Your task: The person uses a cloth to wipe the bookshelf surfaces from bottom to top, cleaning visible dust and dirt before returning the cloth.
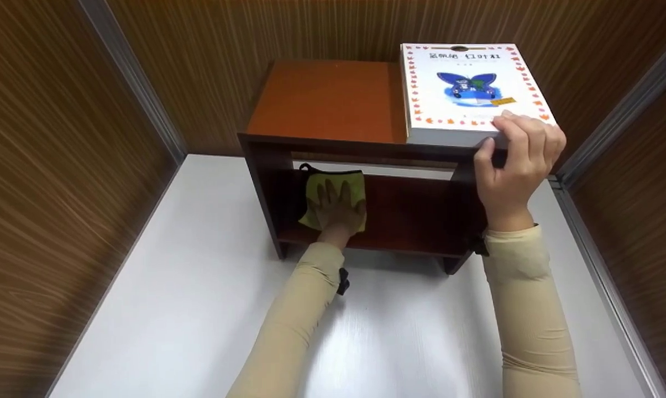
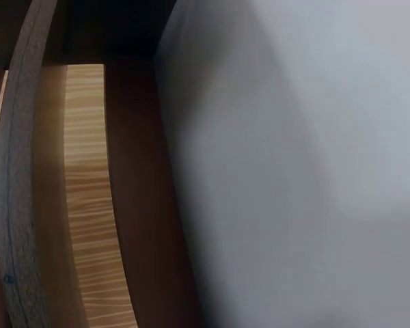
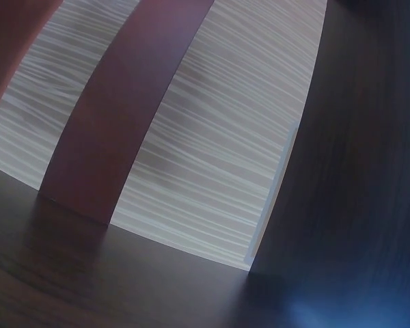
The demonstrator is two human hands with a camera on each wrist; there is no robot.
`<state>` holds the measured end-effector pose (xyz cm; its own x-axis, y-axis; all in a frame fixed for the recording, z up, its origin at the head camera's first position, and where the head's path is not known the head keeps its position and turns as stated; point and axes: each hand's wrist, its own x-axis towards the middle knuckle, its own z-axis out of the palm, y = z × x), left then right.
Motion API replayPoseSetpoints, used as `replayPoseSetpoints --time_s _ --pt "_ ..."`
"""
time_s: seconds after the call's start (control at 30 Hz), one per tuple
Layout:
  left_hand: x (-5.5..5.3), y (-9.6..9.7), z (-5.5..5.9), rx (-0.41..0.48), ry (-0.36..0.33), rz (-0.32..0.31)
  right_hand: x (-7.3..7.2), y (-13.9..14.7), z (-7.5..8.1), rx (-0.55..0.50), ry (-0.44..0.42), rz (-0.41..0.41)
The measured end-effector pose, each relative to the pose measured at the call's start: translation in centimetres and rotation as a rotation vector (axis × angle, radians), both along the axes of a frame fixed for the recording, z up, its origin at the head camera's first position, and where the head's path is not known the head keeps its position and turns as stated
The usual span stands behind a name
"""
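In the head view, a small dark brown shelf unit (image 1: 333,99) with a reddish top stands on the white surface. My left hand (image 1: 338,207) reaches inside it, its fingers spread flat on a yellow-green cloth (image 1: 357,185) with a black edge and loop. That cloth lies over the left part of the inner board (image 1: 410,213). A thick white book (image 1: 426,88) with a blue butterfly on its cover lies on the right of the top. My right hand (image 1: 523,155) grips its front right corner, fingertips on the cover and thumb at the front edge.
Wood-patterned walls (image 1: 51,166) enclose the space at the left, back and right. Metal strips run along the wall corners. White floor (image 1: 189,249) extends around the unit. The left wrist view shows the edge of a board (image 2: 17,171) close up.
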<state>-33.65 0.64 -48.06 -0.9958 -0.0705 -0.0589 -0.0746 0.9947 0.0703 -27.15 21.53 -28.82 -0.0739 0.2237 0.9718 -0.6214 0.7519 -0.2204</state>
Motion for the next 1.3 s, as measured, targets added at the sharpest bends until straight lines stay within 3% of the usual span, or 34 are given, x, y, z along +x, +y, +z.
replayPoseSetpoints --time_s 0.23,0.37,0.53,0.63,0.8,0.97,1.3 --pt "2.3 1.1 0.0 0.007 -0.011 0.008 0.6 -0.1 0.6 -0.007 0.010 0.002" --pt "4.2 1.7 -0.1 0.028 0.028 0.006 0.8 -0.2 0.9 -0.006 0.015 0.005" --pt "6.6 2.2 -0.4 0.071 0.080 -0.041 0.8 -0.1 0.9 0.001 0.012 0.007" --pt "7.3 2.1 0.0 0.092 0.078 -0.083 0.6 0.0 0.8 0.000 0.003 0.002" --pt "7.2 0.7 1.0 0.083 0.029 -0.164 0.5 0.2 0.6 0.002 -0.005 0.002" --pt "7.0 -0.2 0.2 0.098 0.007 -0.229 0.5 0.1 0.5 0.004 -0.002 0.006" --pt "3.7 1.3 0.1 0.090 -0.026 -0.173 0.2 0.0 0.1 0.010 -0.004 0.020"
